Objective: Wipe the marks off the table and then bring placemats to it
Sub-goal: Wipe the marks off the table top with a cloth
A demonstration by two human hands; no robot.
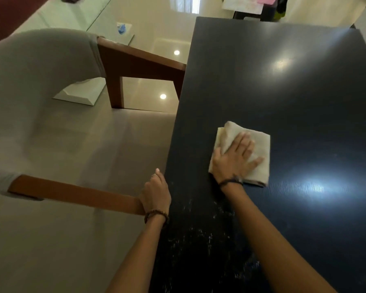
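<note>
1. One dark table is seen from above, filling the right side of the view; two bright light reflections show on its glossy top.
2. One folded beige cloth lies flat on the table near its left edge.
3. The right hand is pressed palm-down on the cloth, fingers straight and spread apart; a dark band is worn at the wrist.
4. Whitish marks are scattered on the tabletop nearer the viewer, between the two forearms, apart from the cloth.
5. The left hand is curled around the table's left edge; a beaded bracelet is worn at the wrist.
6. One grey padded chair with two brown wooden arms stands just beside the table's left side.
7. No writing or brand can be read anywhere.
</note>
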